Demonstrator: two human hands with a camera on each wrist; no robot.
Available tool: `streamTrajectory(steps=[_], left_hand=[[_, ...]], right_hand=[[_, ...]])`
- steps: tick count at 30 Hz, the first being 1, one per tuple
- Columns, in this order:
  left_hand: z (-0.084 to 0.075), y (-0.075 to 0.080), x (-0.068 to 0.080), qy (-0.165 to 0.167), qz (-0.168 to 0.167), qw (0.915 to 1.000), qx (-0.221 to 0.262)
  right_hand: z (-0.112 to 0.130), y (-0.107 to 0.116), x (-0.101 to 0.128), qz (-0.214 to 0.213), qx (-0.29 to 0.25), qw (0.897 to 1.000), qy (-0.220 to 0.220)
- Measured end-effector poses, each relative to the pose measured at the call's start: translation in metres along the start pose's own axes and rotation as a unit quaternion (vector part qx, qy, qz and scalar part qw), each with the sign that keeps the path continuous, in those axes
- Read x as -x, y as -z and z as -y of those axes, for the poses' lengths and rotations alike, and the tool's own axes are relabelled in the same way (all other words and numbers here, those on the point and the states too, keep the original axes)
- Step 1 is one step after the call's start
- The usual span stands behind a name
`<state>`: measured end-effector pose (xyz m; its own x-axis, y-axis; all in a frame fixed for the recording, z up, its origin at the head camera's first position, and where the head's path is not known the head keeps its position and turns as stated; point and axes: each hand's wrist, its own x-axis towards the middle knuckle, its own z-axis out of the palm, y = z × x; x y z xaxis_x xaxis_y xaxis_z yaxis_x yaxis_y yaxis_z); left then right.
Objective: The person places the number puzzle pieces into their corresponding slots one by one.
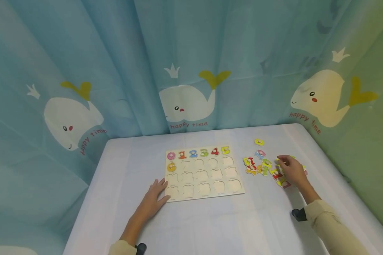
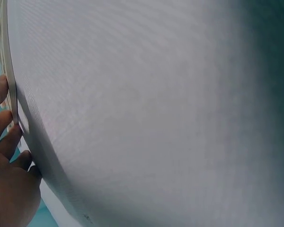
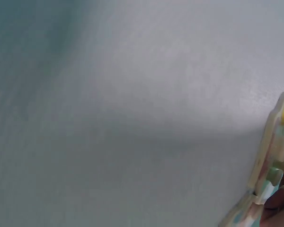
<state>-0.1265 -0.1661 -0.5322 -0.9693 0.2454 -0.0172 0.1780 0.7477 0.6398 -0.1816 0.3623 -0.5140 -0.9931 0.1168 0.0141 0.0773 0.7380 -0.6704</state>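
Note:
A wooden number puzzle board (image 1: 196,189) lies on the table, with knobbed numbers 0 to 5 across its top row and an orange 6 (image 1: 171,167) below them. My left hand (image 1: 154,198) rests at the board's left edge, fingers spread; the left wrist view shows fingertips along the board's edge (image 2: 10,71). To the right, my right hand (image 1: 293,171) is over a cluster of loose number pieces, thumb and forefinger bent together beside a yellow one. Number pieces (image 3: 264,175) stand close by its fingers in the right wrist view; I cannot tell whether it pinches one.
More loose pieces lie between board and right hand, including a red 1 (image 1: 276,174) and a green piece (image 1: 266,163). A yellow 0 (image 1: 259,142) sits apart, farther back. A white cloth covers the table (image 1: 217,226); a blue whale-print curtain (image 1: 121,71) hangs behind it.

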Motion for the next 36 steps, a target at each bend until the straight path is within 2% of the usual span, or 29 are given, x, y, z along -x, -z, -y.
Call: streamTrajectory(steps=[2, 8, 10, 15, 22, 32, 36], left_hand=[[0.000, 0.000, 0.000, -0.001, -0.001, 1.0000, -0.001], [0.000, 0.002, -0.001, 0.002, 0.005, 1.0000, -0.003], [0.000, 0.003, -0.001, 0.006, 0.004, 1.0000, -0.002], [0.001, 0.002, -0.001, 0.002, 0.002, 1.0000, 0.001], [0.001, 0.000, -0.002, 0.001, 0.005, 1.0000, -0.004], [0.001, -0.001, -0.003, 0.012, 0.010, 0.9999, -0.004], [0.000, -0.001, -0.003, 0.015, 0.010, 0.9998, -0.007]], right_hand=[[-0.001, 0.000, 0.000, -0.012, -0.010, 1.000, -0.007], [-0.008, 0.004, 0.001, -0.037, -0.066, 0.993, -0.093], [-0.013, 0.006, -0.001, -0.045, -0.075, 0.991, -0.104], [-0.028, 0.018, -0.003, -0.080, -0.065, 0.988, -0.116], [-0.041, 0.039, 0.005, -0.081, -0.058, 0.988, -0.119], [-0.053, 0.043, 0.013, -0.095, -0.042, 0.983, -0.153], [-0.058, 0.041, 0.016, -0.084, -0.035, 0.983, -0.159]])
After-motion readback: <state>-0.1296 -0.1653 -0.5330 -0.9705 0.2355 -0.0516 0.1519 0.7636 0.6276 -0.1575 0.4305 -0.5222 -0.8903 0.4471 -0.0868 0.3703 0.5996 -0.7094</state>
